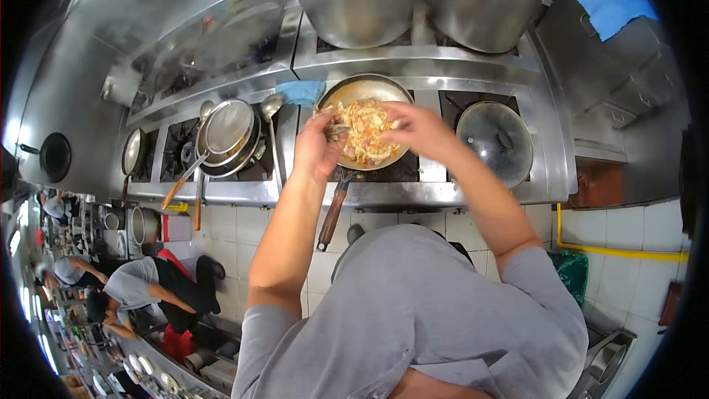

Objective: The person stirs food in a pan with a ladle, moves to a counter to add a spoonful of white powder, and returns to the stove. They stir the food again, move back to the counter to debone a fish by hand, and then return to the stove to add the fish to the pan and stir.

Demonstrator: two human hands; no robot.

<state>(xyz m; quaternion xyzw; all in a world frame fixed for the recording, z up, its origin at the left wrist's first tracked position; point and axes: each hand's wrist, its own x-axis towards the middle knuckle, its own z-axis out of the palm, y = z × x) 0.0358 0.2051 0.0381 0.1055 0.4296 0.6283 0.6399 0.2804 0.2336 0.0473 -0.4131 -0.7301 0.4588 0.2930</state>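
A frying pan with a wooden handle sits on the stove in front of me. In it lies a heap of pale strips mixed with orange and pinkish bits. My left hand is over the pan's left edge, fingers curled around a small shiny metal piece, mostly hidden, whose kind I cannot make out. From the right, my right hand reaches over the food. Its thumb and fingers are apart, and nothing shows between them.
Two large steel pots stand behind the pan. A glass-lidded pan is to the right. Stacked strainers, a ladle and a blue cloth lie left. Another person bends down at lower left.
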